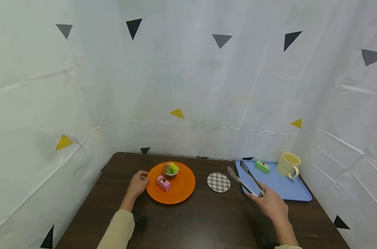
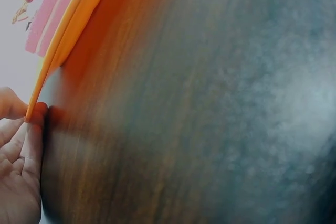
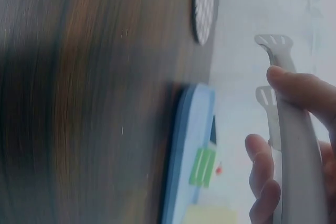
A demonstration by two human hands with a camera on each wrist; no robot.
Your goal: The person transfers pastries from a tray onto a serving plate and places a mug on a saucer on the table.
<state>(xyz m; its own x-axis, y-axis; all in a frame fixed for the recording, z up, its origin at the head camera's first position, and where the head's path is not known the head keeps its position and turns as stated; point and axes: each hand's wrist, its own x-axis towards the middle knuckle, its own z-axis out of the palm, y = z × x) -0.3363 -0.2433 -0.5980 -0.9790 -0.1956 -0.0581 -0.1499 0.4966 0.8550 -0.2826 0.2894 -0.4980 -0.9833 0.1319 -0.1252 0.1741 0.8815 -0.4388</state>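
Observation:
My left hand (image 1: 138, 184) pinches the left rim of an orange plate (image 1: 183, 188), thumb above and fingers below, as the left wrist view shows. On the plate are a pink toy cake slice (image 1: 163, 183) with a red berry on top and a small bowl (image 1: 169, 174) with yellow and green pieces in it. My right hand (image 1: 271, 203) grips metal tongs (image 1: 242, 183), whose two slotted ends stand apart with nothing between them. The tongs point away from me, over the left edge of a blue tray (image 1: 288, 192).
On the tray lie a green toy cake slice (image 1: 262, 167) and a yellow mug (image 1: 288, 165). Between plate and tray sits a round checked coaster (image 1: 218, 182). White sheeting (image 1: 188, 76) with printed triangles hangs behind and beside the dark wooden table (image 1: 207, 221).

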